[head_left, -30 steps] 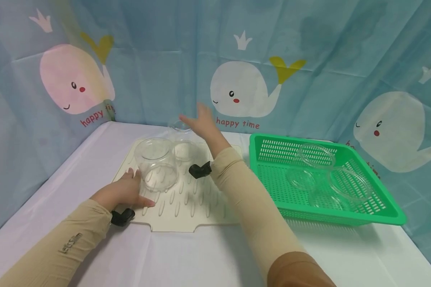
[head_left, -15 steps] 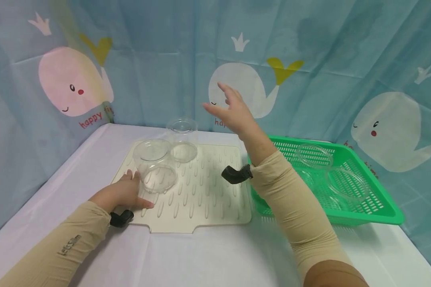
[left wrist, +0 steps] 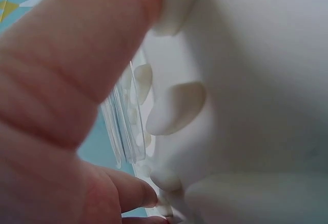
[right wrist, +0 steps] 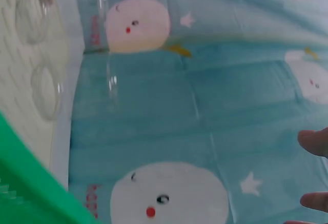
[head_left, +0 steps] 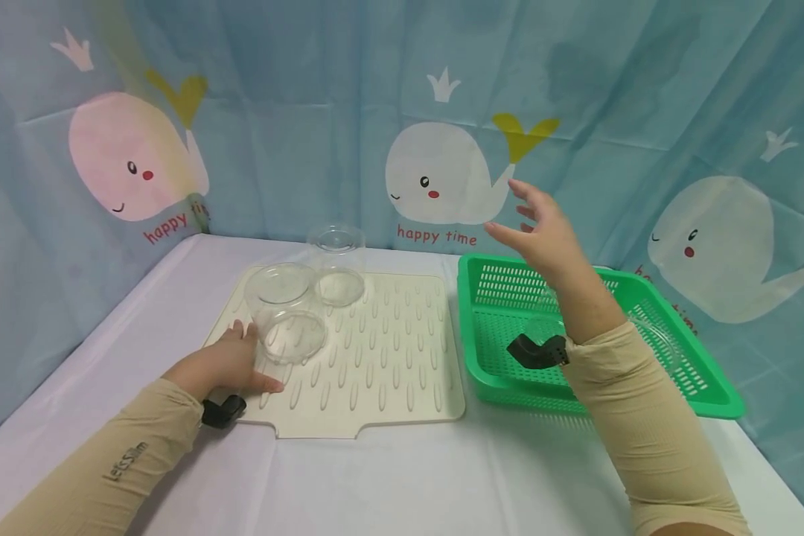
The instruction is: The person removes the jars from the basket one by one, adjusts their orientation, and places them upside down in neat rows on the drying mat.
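Mat (head_left: 388,365) with two clear containers standing, both grips apart

The mat is cream, ridged and flat on the white-covered surface (head_left: 388,484), a short tab projecting from its near edge.

Near container (head_left: 285,311): transparent, round, standing on end on the left part of the mat. Far container (head_left: 337,265): similar, also standing on end, close to the mat's far edge. In the right wrist view their bases are apart. Which end of either is the mouth cannot be determined.

Left hand (head_left: 231,363): lies at the mat's left edge, just beside the near container. Grip is apart, the thumb spread from the fingers along the mat. Contact with the near container cannot be confirmed.

Right hand (head_left: 549,242): raised to the right of the mat, above the basket (head_left: 467,342). Grip is apart, thumb and fingers separated and lightly bent.

The basket is green, perforated, and sits right of the mat. Clear round pieces (head_left: 663,344) lie inside it, partly hidden by the right arm.

Both arms wear beige sleeves (head_left: 107,461), each with a black device (head_left: 539,351) at the wrist. Behind the mat hangs a blue curtain (head_left: 288,164) printed with whales and "happy time".
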The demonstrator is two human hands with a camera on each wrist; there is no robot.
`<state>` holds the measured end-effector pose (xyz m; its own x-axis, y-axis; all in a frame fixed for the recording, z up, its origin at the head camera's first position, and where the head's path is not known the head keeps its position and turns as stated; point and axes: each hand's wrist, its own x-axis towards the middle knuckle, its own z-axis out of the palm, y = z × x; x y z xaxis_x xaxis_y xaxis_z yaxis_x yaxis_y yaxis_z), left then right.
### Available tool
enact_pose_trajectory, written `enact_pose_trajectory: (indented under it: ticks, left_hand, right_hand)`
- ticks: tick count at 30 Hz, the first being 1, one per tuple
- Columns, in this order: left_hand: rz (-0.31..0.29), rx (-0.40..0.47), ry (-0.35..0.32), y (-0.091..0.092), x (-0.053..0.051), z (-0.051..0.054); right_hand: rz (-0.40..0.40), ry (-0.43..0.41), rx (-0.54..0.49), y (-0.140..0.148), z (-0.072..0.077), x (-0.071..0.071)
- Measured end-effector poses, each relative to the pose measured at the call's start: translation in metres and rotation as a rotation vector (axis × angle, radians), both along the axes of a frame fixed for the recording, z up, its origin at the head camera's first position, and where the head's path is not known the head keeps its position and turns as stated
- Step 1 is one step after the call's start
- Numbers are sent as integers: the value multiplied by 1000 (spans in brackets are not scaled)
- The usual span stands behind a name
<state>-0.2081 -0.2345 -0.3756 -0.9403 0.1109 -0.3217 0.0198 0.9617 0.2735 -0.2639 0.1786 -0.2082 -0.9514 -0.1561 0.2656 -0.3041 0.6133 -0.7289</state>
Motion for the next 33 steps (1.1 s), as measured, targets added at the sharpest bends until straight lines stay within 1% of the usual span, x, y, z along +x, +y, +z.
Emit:
enact_pose_trajectory:
  ticks: [4,7,11,13,15,19,23,29,33]
  left_hand:
    - [-3,5,1,0,2,2]
    - [-7,7,0,0,3,2]
    - [-13,2,5,-2,4,0]
    - [-12,0,8,-2,3,-1]
    - [-12,4,11,-2,3,0]
    - [-13,6,14,-1,3,0]
    - [-13,10,13,-1,3,1]
    - [-20,3,20,0,4,4]
    - [-19,2,19,0,4,3]
  right_hand:
    - [-15,-38,54,28,-5,2]
    - [-27,-75,138,48,-12,3]
    - [-40,-116,240,72,-22,2]
    - [-51,-131,265,83,-26,0]
    - [-72,-142,288,94,-29,-1]
    - [-100,-176,370,113,-33,-3]
    - [-102,-240,444,125,-36,-6]
    - [-81,-344,432,132,-41,-9]
    - [-52,-399,466,132,-46,-10]
